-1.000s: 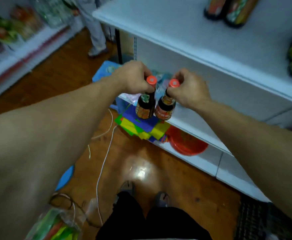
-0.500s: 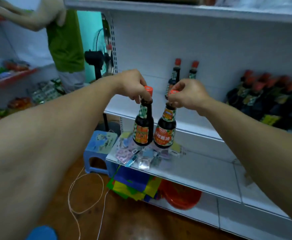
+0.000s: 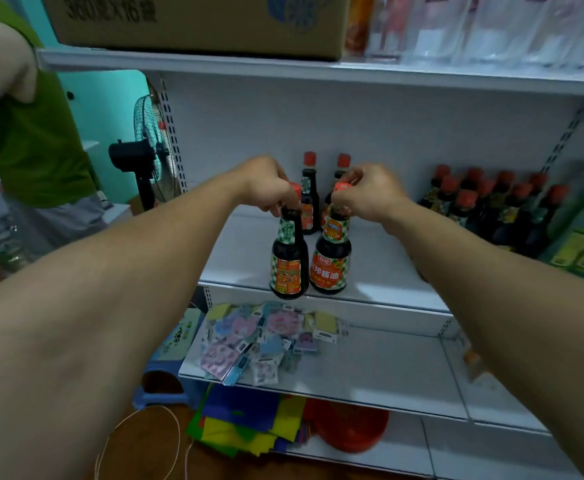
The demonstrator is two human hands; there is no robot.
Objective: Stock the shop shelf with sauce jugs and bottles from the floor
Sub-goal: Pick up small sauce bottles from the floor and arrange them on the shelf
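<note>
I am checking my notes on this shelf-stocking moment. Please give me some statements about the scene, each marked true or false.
The left hand grips the left bottle and the right hand grips the right bottle, each near its cap. True.
The middle shelf holds nothing else. False: two back bottles stand near its wall.
A cardboard box sits on the top shelf. True.
The lower shelf holds jugs. False: small packets lie there.

we're in a small shop, folks: white metal shelving [image 3: 384, 265] on slotted uprights, tier over tier. a packed row of red-capped dark sauce bottles [image 3: 512, 216] stands at the right, with a back pair [image 3: 308, 181] of the same bottles against the rear panel. small packeted goods [image 3: 259, 341] are heaped on the tier below, and up top there's a printed carton [image 3: 197, 22] beside clear packets [image 3: 491, 26].
</note>
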